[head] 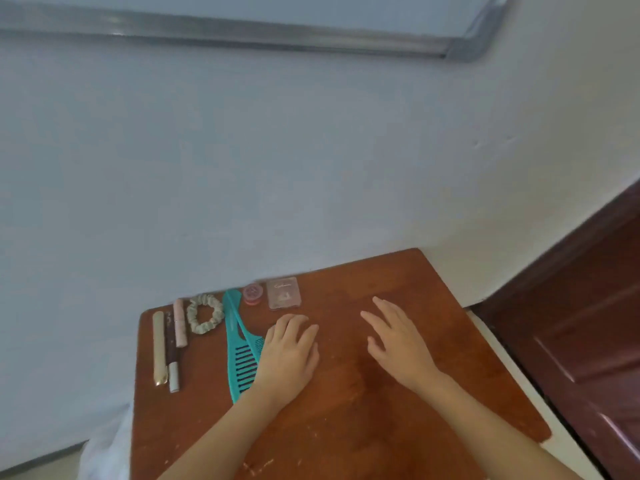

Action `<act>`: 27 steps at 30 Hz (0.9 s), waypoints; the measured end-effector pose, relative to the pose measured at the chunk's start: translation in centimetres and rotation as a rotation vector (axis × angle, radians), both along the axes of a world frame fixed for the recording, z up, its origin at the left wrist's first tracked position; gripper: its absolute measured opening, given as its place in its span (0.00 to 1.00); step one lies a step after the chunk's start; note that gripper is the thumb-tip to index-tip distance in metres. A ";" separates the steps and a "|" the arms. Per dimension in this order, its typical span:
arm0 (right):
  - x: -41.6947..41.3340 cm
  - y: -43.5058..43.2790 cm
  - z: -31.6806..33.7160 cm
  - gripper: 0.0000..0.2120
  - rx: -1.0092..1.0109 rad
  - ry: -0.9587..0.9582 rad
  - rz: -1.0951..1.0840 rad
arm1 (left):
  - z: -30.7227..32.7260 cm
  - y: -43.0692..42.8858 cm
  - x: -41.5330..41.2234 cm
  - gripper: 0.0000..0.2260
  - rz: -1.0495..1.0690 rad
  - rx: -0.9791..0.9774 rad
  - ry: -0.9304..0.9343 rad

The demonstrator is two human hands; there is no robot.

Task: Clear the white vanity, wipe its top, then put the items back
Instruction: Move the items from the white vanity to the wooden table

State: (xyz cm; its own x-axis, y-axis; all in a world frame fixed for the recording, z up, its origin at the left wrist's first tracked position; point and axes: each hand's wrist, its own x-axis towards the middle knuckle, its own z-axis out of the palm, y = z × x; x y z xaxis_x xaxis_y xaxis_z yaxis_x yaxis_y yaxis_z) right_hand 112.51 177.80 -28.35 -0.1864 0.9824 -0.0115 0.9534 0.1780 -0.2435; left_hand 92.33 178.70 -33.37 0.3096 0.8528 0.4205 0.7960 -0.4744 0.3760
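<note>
Resting both bare hands on a reddish-brown tabletop beside a row of toiletries.

Palm down, the left hand lies with fingers loosely curled and nothing in its grasp, its outer edge over the toothed end of the teal combs, which look like two lying crossed. Apart to the right, the right hand lies flat, fingers spread, holding nothing. Along the far left edge lie a beige tube, a dark tube with a silver cap and a pink tube, side by side and touching or nearly so. Next come a pale green scrunchie, then the combs, a small red round pot and a clear square case near the wall. A dark wooden door stands at the right.
</note>
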 end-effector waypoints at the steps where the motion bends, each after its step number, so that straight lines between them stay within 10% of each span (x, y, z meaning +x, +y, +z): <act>1: 1.6 -1.1 0.2 0.21 0.014 -0.005 -0.069 | 0.7 0.1 1.7 0.13 -0.059 0.004 0.016; 13: 17.6 -30.6 3.4 0.18 0.151 -0.261 -0.796 | 7.5 -14.4 23.7 0.15 -0.794 0.150 0.040; 27: 14.4 -74.1 7.8 0.30 0.137 -0.501 -1.477 | 12.4 -51.7 36.9 0.24 -1.380 0.274 0.083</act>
State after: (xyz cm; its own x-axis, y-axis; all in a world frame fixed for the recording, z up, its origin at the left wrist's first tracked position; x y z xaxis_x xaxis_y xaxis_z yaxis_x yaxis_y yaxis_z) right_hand 126.89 103.71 -20.54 0.9017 0.2837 0.3263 0.2731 -0.9587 0.0790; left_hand 129.25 127.01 -21.00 0.8491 -0.2573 0.4612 -0.3478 -0.9296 0.1217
